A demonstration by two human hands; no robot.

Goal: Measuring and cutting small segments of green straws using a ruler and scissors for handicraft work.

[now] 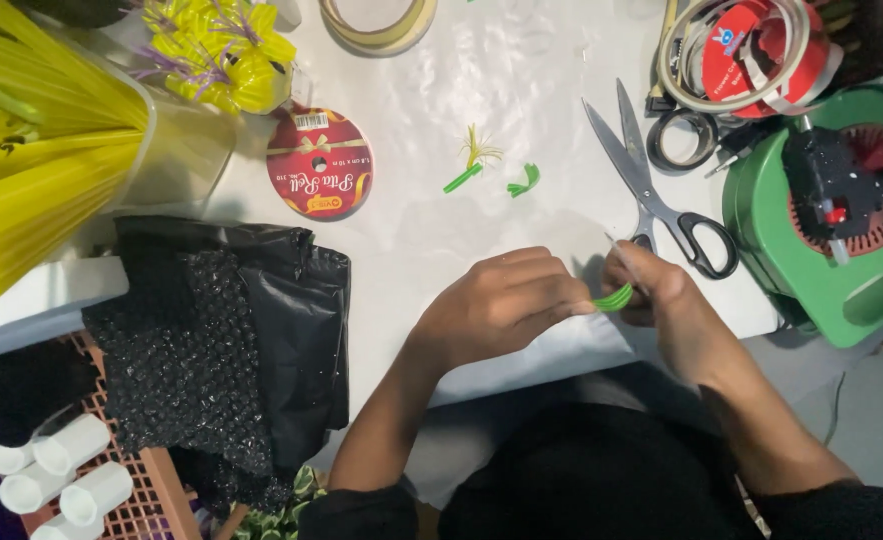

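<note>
My left hand and my right hand meet above the near edge of the white table. Between their fingertips runs a short green strip, pinched by both hands. A thin wire or stick pokes up from my right fingers. Farther out on the table lie a small green stem with a yellow tuft and a curled green scrap. Scissors with black handles lie open just beyond my right hand.
A red ribbon spool lies at centre left. Yellow strands fill a clear tub at the left. Black plastic and bubble wrap cover the left edge. A green machine stands right, tape rolls behind it.
</note>
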